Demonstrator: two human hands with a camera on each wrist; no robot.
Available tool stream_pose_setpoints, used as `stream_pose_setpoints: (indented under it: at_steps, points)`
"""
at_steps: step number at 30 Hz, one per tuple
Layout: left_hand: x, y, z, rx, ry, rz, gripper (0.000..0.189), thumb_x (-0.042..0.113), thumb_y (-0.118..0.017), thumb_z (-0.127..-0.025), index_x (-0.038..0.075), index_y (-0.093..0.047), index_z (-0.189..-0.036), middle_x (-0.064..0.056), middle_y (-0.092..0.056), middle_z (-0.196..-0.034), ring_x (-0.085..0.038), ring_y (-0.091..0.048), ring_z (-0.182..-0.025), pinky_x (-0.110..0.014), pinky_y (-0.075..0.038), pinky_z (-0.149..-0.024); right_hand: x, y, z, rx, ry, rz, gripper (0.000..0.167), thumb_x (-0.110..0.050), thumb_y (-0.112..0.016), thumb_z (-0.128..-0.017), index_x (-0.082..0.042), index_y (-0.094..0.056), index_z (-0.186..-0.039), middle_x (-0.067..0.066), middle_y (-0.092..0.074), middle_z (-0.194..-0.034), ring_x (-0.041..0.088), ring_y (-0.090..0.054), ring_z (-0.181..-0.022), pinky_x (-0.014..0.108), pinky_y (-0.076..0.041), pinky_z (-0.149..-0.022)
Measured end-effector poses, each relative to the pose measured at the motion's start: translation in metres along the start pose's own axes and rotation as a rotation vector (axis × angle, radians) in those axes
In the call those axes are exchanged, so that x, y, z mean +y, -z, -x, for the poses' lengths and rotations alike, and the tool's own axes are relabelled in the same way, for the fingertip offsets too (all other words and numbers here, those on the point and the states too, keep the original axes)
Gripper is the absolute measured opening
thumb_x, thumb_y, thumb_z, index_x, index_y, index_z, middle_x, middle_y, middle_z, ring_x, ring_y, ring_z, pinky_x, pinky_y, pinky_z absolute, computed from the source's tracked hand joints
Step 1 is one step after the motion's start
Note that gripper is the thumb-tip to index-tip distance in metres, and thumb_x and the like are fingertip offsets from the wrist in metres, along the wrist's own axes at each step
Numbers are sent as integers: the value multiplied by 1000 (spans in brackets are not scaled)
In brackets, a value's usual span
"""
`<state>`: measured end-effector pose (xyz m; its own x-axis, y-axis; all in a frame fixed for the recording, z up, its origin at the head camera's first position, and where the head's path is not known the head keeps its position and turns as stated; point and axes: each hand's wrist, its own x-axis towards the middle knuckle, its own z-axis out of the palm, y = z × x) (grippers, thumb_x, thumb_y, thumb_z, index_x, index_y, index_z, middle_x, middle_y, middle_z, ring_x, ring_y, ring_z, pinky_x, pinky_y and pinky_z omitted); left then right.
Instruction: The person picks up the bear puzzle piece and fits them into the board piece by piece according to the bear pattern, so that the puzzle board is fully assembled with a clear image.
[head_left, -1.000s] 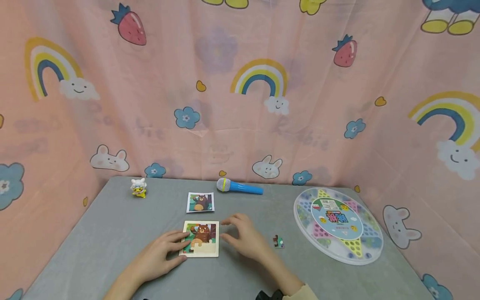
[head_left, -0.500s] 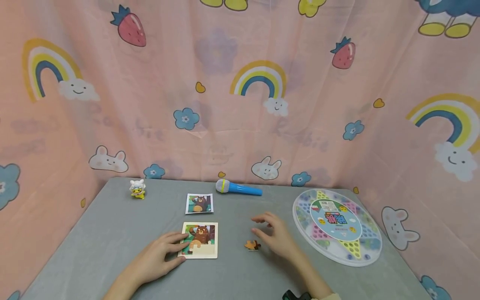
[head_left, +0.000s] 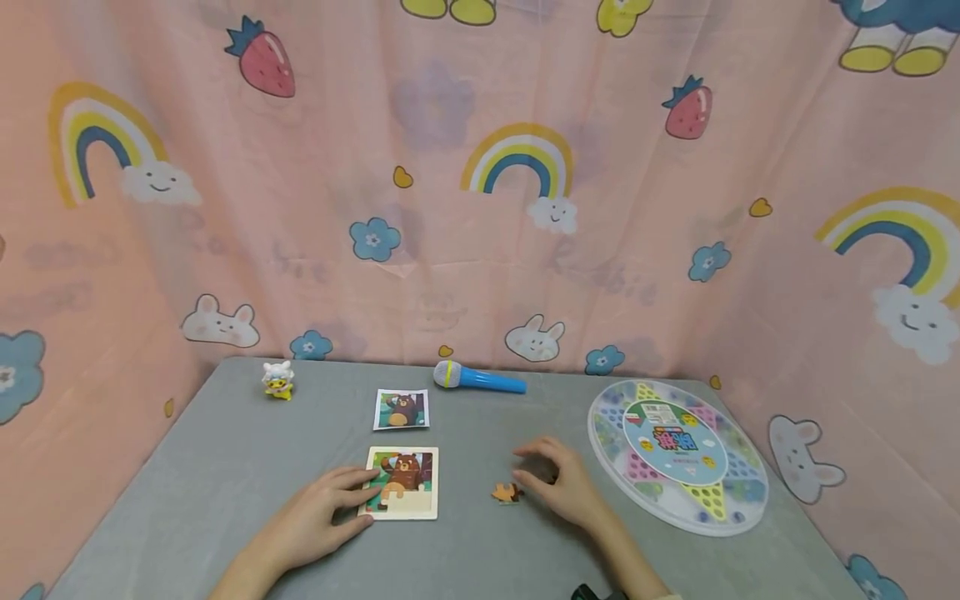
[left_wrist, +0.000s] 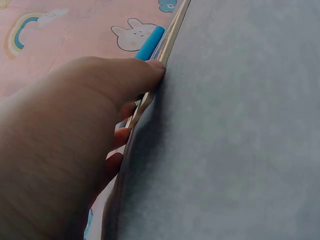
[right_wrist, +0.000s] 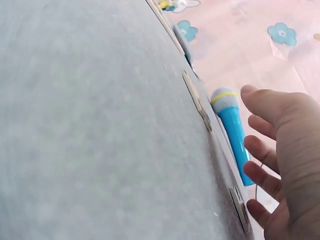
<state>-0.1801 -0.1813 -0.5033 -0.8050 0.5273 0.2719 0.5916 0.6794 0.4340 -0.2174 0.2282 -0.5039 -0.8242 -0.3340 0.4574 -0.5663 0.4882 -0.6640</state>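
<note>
A bear jigsaw puzzle in a square wooden tray [head_left: 412,503] lies on the grey table, with bare wood along its lower part. My left hand [head_left: 318,510] rests at the tray's left side, fingers on its edge and thumb by the lower corner. To the right, a brown and orange puzzle piece [head_left: 506,493] lies beside my right hand [head_left: 561,485], whose fingers are relaxed and hold nothing. A second puzzle piece [right_wrist: 240,207] sits under that hand's fingers in the right wrist view; in the head view the hand mostly hides it.
Behind the tray lies a bear picture card [head_left: 401,409]. A blue toy microphone [head_left: 483,379] is near the back edge, a small figurine [head_left: 278,381] at the back left. At right lies a round Chinese checkers board [head_left: 678,457]. A pink patterned curtain [head_left: 450,275] closes off the back.
My right hand has moved right, away from the tray, to the loose pieces. The orange piece has come into sight and the other is now mostly covered. My left hand stays put.
</note>
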Motion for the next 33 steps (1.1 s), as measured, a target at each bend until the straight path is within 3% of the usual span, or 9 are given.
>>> stream_pose_setpoints:
  at_steps: [8, 16, 27, 33]
  points:
    - [0, -1, -1, 3, -4, 2, 41, 31, -80, -96, 15, -76, -134, 0, -65, -147, -31, -60, -135, -57, -53, -105, 12, 2, 8, -56, 14, 113, 27, -26, -89, -88, -18, -80, -112, -4, -74, -113, 17, -65, -107, 37, -54, -89]
    - [0, 0, -1, 22, -29, -7, 40, 32, -79, -97, 14, -76, -133, -1, -66, -146, -32, -61, -135, -58, -54, -104, 14, 3, 8, -130, 13, 133, 30, -34, -92, -84, -28, -81, -112, -11, -68, -118, 13, -58, -112, 46, -52, -94]
    - [-2, 1, -1, -1, -4, 8, 41, 35, -78, -98, 14, -76, -134, -1, -66, -146, -33, -60, -135, -59, -53, -104, 14, 2, 10, -151, 41, 122, 20, -30, -90, -87, -30, -82, -105, -3, -67, -114, 17, -56, -107, 41, -47, -88]
    - [0, 1, -1, -9, 12, 24, 41, 34, -78, -98, 15, -76, -134, 0, -65, -147, -32, -60, -136, -58, -53, -106, 12, 3, 8, -159, 25, 126, 18, -31, -90, -87, -32, -82, -103, -1, -68, -115, 18, -57, -109, 45, -46, -91]
